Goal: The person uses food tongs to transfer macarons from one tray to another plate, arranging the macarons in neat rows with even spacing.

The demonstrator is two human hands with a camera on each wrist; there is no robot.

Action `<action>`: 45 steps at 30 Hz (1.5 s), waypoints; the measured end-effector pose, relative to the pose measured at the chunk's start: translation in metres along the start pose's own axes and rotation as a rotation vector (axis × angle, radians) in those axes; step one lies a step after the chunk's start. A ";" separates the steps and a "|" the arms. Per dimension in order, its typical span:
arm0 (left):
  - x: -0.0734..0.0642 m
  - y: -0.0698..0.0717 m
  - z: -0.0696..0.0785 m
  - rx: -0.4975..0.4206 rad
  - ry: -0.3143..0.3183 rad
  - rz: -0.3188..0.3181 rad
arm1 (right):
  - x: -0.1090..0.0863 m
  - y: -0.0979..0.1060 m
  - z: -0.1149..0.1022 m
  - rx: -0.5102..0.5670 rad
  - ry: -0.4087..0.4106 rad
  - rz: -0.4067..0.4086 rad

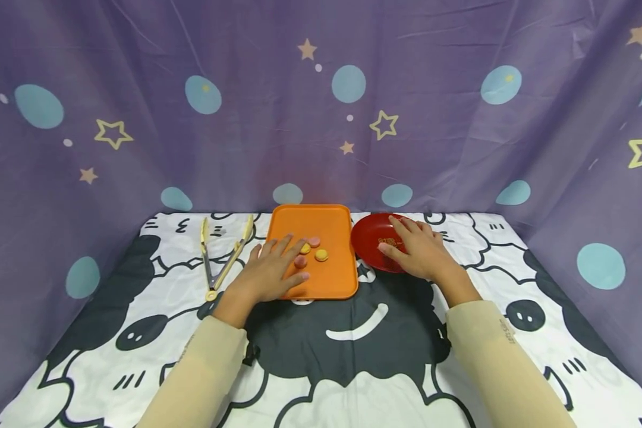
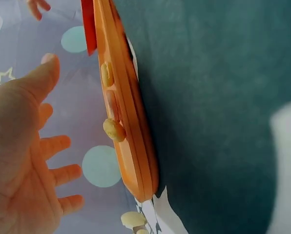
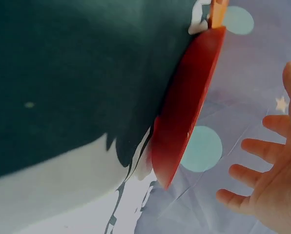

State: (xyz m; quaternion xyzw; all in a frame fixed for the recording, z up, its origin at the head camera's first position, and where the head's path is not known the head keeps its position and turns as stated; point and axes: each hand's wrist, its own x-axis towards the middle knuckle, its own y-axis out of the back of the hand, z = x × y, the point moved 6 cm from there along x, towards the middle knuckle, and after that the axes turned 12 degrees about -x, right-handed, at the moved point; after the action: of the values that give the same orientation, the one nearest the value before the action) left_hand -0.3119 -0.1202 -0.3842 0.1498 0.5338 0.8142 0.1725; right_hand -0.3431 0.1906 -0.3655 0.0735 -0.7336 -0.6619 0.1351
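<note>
My left hand [image 1: 269, 274] is held over the left part of an orange tray [image 1: 331, 284], its fingers spread and nothing in them. On the tray lie small macarons: a yellow one [image 1: 321, 255], a pink one [image 1: 300, 261], another pink one [image 1: 314, 241] and a yellow one partly behind my fingers. In the left wrist view a gap shows between the palm and the tray [image 2: 143, 165]. Over the right side of a red plate [image 1: 368, 238] hovers my right hand [image 1: 422, 249], fingers extended and empty. The right wrist view shows it apart from the plate [image 3: 184, 105].
To the left of the tray, metal tongs [image 1: 229, 267] with cream tips and a cream end lie spread on the cartoon-print tablecloth [image 1: 353, 368]. The plate sits close against the tray's right edge. Behind the table hangs a purple curtain [image 1: 278, 119] with stars and dots.
</note>
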 end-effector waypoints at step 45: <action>-0.038 0.048 -0.136 -0.295 0.410 0.130 | -0.008 -0.050 0.111 1.066 -0.482 -0.123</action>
State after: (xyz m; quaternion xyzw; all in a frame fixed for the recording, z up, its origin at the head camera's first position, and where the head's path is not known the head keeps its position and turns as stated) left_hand -0.3417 -0.2663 -0.3948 -0.0113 0.4224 0.9059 0.0278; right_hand -0.3716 0.2931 -0.4251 0.0214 -0.9696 -0.2066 -0.1296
